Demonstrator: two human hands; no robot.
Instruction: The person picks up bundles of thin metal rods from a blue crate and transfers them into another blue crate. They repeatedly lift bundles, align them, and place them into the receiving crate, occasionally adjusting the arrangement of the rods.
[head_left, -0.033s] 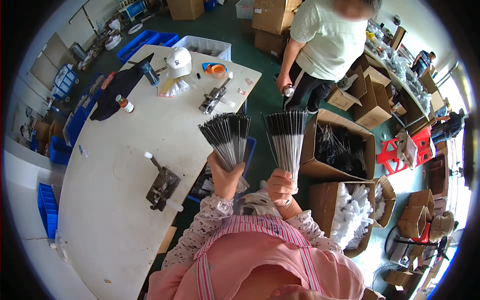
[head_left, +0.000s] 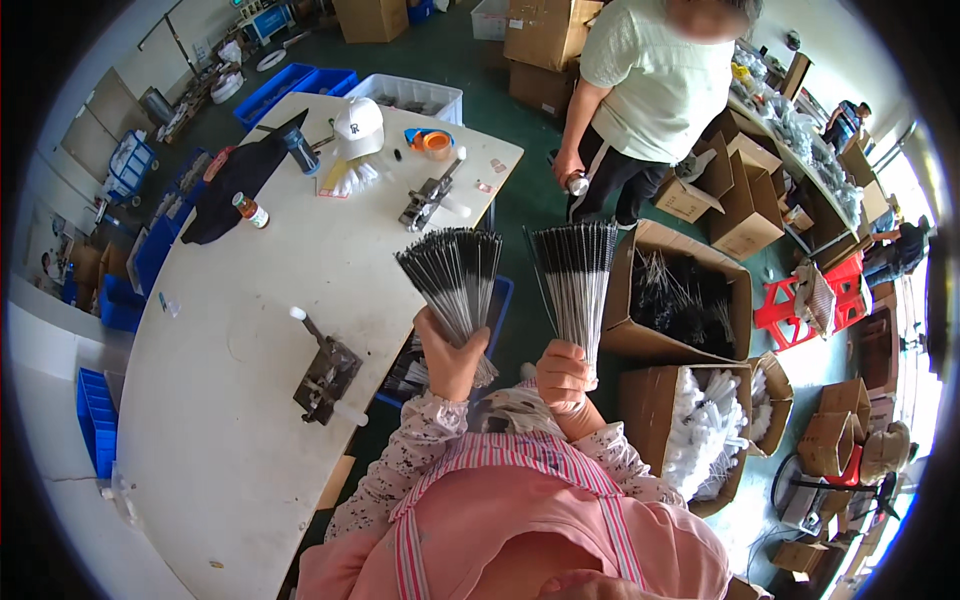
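Note:
Two fanned bundles of thin brushes, with silvery wire stems and black bristled tops, stand upright before me. My left hand [head_left: 452, 360] grips the left brush bundle [head_left: 455, 275] by its lower stems, thumb across the front. That bundle leans left and spreads wide at the top. Around the stems of the right brush bundle [head_left: 575, 270], my right hand [head_left: 565, 376] has its fingers wrapped. The bundles are apart from each other. Below and behind my left hand, a blue bin [head_left: 500, 310] holding more wire stems is partly hidden.
A white table [head_left: 220, 400] on my left bears metal hand fixtures [head_left: 328, 380], a white cap [head_left: 358, 128] and a bottle [head_left: 250, 210]. To my right are cartons of black-tipped brushes [head_left: 680, 300] and white brushes [head_left: 705, 430]. A person [head_left: 650, 90] stands across from me.

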